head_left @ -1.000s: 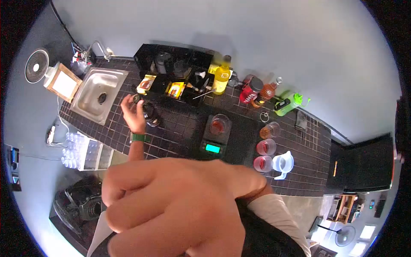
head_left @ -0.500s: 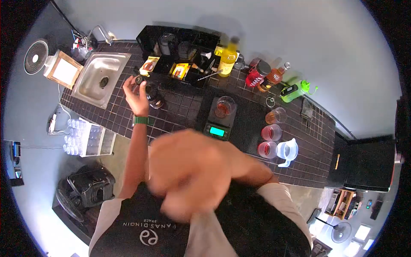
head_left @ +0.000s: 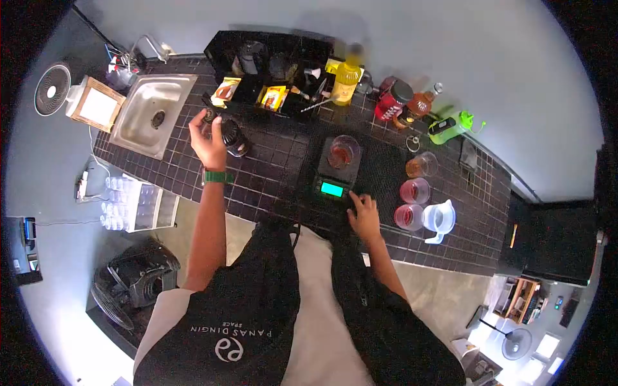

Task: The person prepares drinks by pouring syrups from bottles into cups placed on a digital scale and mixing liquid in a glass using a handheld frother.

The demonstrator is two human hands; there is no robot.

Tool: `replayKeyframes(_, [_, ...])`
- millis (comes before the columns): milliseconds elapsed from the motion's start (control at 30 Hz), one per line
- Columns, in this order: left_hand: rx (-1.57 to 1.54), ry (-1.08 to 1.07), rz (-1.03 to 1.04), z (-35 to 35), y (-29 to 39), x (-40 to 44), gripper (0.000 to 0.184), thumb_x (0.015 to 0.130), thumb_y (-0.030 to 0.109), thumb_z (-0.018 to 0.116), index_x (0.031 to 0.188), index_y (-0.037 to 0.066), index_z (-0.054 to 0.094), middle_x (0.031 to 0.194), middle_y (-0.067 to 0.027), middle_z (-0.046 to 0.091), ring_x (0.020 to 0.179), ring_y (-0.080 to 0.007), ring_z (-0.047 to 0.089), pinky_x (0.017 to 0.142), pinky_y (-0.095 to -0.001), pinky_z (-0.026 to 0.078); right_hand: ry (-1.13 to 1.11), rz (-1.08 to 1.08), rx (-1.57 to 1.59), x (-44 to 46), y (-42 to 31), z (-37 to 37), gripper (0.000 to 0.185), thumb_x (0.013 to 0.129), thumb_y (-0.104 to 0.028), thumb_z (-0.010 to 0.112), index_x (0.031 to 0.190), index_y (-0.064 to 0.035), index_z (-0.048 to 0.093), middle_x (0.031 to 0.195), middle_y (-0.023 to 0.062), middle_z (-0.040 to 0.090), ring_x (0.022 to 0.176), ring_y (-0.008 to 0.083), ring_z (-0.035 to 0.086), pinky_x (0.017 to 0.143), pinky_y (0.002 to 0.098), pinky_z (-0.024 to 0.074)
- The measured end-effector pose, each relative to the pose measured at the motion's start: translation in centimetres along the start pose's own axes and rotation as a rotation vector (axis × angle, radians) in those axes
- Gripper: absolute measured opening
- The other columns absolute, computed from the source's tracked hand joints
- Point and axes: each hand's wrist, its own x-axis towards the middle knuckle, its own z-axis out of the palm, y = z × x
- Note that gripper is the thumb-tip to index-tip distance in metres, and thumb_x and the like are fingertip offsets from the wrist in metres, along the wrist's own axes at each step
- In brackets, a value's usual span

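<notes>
My left hand [head_left: 211, 145] is at the left of the counter, its thumb and fingers curved around a small black object [head_left: 209, 116], its kind unclear. Just right of that hand is a dark jar-like container [head_left: 235, 139] with a ribbed black top. My right hand [head_left: 365, 220] has its index finger stretched to the front right corner of a black digital scale [head_left: 331, 189], beside the lit green display. On the scale's platform sits a clear cup [head_left: 344, 152] with a little reddish-brown liquid.
Right of the scale are a cup of amber liquid [head_left: 421, 165], two cups of red liquid [head_left: 415, 191] and a clear pitcher [head_left: 440, 219]. Behind stand a yellow bottle [head_left: 346, 82], a red jar [head_left: 393, 101] and a green bottle [head_left: 449, 128]. A sink [head_left: 154, 116] lies left of a black organizer [head_left: 270, 64].
My right hand, blurred in front of my chest before, has moved forward to the scale's front right corner. My left hand stays at the small black object. The view has shifted slightly.
</notes>
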Motion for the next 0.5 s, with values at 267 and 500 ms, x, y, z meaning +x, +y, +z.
replayKeyframes(267, [-0.008, 0.016, 0.014, 0.2, 0.1, 0.2, 0.037, 0.096, 0.011, 0.074, 0.128, -0.001, 0.058, 0.125, -0.0134, 0.064, 0.106, -0.0206, 0.066, 0.090, -0.0348, 0.055, -0.167, 0.068, -0.172, 1.3, -1.9, -0.5, 0.069, 0.091, -0.016, 0.068, 0.155, -0.0236, 0.044, 0.129, 0.0237, 0.054, 0.113, 0.0432, 0.058, 0.091, 0.0511, 0.0572])
replayKeyframes(500, [-0.066, 0.030, -0.020, 0.4, 0.4, 0.1, 0.037, 0.096, 0.011, 0.074, 0.128, -0.001, 0.059, 0.125, -0.0133, 0.064, 0.108, -0.0203, 0.065, 0.092, -0.0345, 0.053, -0.220, 0.085, -0.217, 1.5, -1.3, 0.8, 0.073, 0.090, -0.012, 0.065, 0.157, -0.0252, 0.041, 0.132, 0.0260, 0.052, 0.113, 0.0459, 0.058, 0.090, 0.0522, 0.0581])
